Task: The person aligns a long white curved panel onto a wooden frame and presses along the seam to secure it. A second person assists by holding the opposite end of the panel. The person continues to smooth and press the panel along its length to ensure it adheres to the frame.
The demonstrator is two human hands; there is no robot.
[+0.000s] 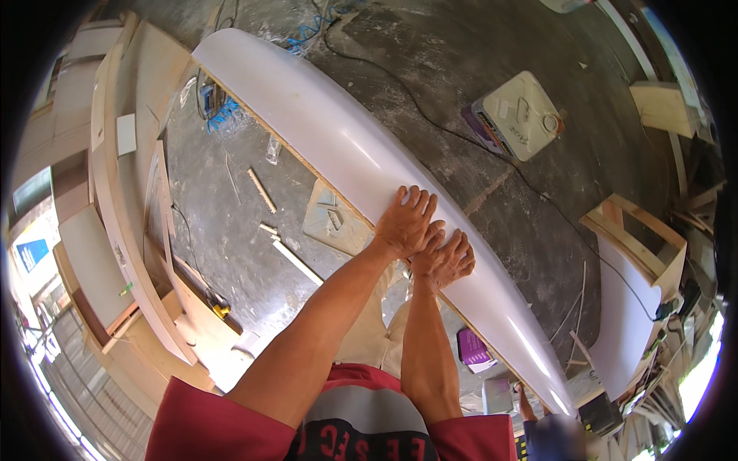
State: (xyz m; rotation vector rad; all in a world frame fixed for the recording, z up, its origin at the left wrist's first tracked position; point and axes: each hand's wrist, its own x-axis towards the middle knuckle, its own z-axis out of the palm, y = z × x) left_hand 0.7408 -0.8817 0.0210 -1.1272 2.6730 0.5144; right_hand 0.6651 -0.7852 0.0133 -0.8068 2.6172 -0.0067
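A long white panel (307, 100) with a smooth, glossy curved face and a bare wood-coloured edge runs slantwise from the upper left to the lower right. Both of my hands rest on its white face, near the middle. My left hand (406, 223) lies there with its fingers stretched out and slightly bent. Close beside it, almost touching, my right hand (444, 260) presses on the surface with fingers spread. Neither hand grips anything. What supports the panel is mostly hidden beneath it and behind my arms.
A square metal can (530, 115) stands on the grey floor beyond the panel, near a black cable (411, 92). A purple box (475, 349) lies under the panel's near side. Wooden boards (123, 192) line the left. Another person (557, 438) is at the panel's lower right end.
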